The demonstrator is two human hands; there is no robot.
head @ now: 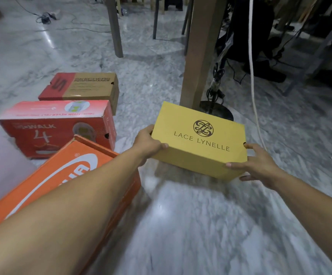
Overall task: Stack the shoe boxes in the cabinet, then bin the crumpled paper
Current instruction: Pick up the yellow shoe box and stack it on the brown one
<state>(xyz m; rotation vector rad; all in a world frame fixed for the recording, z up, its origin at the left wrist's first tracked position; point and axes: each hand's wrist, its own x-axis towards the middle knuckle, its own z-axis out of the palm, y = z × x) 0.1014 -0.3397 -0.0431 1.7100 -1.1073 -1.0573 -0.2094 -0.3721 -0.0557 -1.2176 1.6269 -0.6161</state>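
Floor (200,225) lay bare before the yellow box (198,141); left hand (148,142) and right hand (258,165) gripped its ends, apparently lifted.

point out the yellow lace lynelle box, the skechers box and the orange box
yellow box (199,139), head view, printed lid
Skechers box (81,87), head view, lid top
orange box (62,167), head view, lid
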